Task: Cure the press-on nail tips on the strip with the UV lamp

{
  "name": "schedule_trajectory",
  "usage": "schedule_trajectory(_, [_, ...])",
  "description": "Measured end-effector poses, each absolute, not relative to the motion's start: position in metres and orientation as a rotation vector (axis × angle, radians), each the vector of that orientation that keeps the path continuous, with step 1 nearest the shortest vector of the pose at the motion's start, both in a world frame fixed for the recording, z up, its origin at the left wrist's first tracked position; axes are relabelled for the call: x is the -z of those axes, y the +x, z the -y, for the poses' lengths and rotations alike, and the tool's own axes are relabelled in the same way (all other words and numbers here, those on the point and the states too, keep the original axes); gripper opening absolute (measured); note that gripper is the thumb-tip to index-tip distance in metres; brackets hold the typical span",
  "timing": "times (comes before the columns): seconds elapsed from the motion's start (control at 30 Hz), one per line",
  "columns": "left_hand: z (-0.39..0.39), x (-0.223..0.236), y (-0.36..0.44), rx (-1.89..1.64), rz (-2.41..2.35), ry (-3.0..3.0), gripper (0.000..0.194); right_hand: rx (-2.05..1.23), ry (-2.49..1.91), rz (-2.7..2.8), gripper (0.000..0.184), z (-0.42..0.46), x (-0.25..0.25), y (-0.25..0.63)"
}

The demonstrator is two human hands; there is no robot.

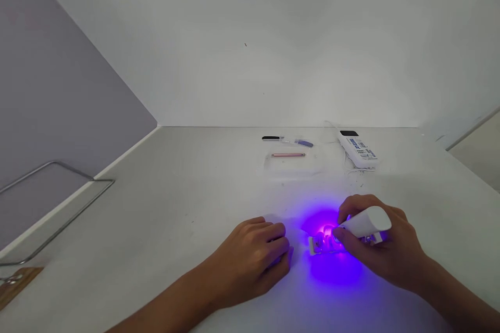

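My right hand (394,250) grips a white handheld UV lamp (369,221) between thumb and fingers, its lit end tilted down to the left. Violet light falls on a small pale holder (312,246) lying on the table, with small glossy pieces on it. Glare and my fingers hide much of this holder, so the pieces' kind is unclear. Left of the glow, my left hand (260,255) rests on the table with its fingers curled in, and nothing shows in it.
Toward the back of the white table (175,197) lie a black-handled tool (272,138), a blue-handled tool (303,143) and a pink stick (288,155). A white device with a dark screen (357,150) and thin cables lies at back right. A metal wire frame (78,214) stands at left, near a wooden piece (21,286).
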State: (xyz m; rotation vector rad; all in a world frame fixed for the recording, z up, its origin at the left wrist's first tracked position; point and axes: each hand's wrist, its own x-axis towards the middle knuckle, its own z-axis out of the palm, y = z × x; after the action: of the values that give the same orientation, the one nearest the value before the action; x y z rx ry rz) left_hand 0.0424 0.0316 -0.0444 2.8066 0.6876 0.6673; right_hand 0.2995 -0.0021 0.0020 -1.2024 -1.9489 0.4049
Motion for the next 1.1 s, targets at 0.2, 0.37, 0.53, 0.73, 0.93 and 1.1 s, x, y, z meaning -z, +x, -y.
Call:
schedule_trajectory(0.2, [-0.0317, 0.0450, 0.0424, -0.676, -0.684, 2.807, 0.034, -0.488, -1.171, 1.921, 0.009, 0.0022, 0.0012, 0.3003])
schedule_trajectory(0.37, [-0.0325, 0.0435, 0.0424, -0.669, -0.692, 2.807, 0.035, -0.510, -1.183, 1.924, 0.009, 0.0048, 0.0022, 0.3011])
schedule_trajectory(0.53, [-0.0311, 0.0422, 0.0433, -0.681, -0.684, 2.815, 0.035, -0.515, -1.186, 1.926, 0.009, 0.0047, -0.0007, 0.3009])
schedule_trajectory(0.73, [-0.0310, 0.0430, 0.0444, -0.689, -0.688, 2.806, 0.034, -0.511, -1.200, 1.932, 0.010, 0.0039, 0.0004, 0.3019])
schedule_trajectory(0.93, [-0.0315, 0.0432, 0.0433, -0.687, -0.687, 2.802, 0.032, -0.524, -1.185, 1.927, 0.011, 0.0033, 0.0016, 0.3013])
schedule_trajectory(1.1, [-0.0301, 0.0441, 0.0431, -0.695, -0.676, 2.799, 0.033, -0.478, -1.187, 1.927, 0.008, 0.0037, 0.0029, 0.3006])
